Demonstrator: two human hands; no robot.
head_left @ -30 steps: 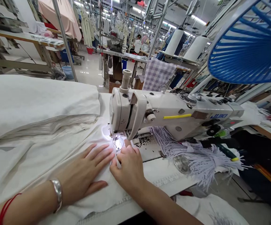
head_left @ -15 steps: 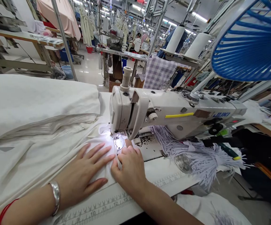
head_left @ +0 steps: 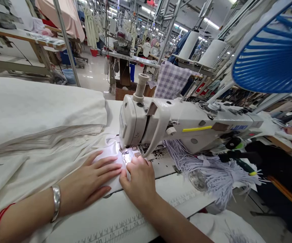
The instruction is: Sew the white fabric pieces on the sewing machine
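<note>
Head camera looks down over a white JUKI industrial sewing machine (head_left: 194, 130), and from where I stand the work in hand seems to be guiding a smooth white woven cloth (head_left: 108, 162) beneath the machine's metal presser foot (head_left: 126, 157), brightly lit from above. The cloth lies on the white tabletop (head_left: 92, 219) with its edge at the foot, and a thick folded bulk of off-white fabric (head_left: 39, 108) is heaped to the left. The left hand (head_left: 90, 177), a silver bangle and a red string at its wrist, lies flat and open on the cloth with its fingers spread. The right hand (head_left: 138, 180) sits just beside it, its fingers curled down near the foot, though whether they pinch a fold I cannot tell. The two are apart, not quite touching. Keeping the layers flat and square to the foot looks like what the next move calls for. To the right, a tied bundle of pale lilac cords (head_left: 211, 172) hangs soft and fringed beneath the machine's arm, and a round blue plastic fan guard (head_left: 269, 47) curves overhead.
</note>
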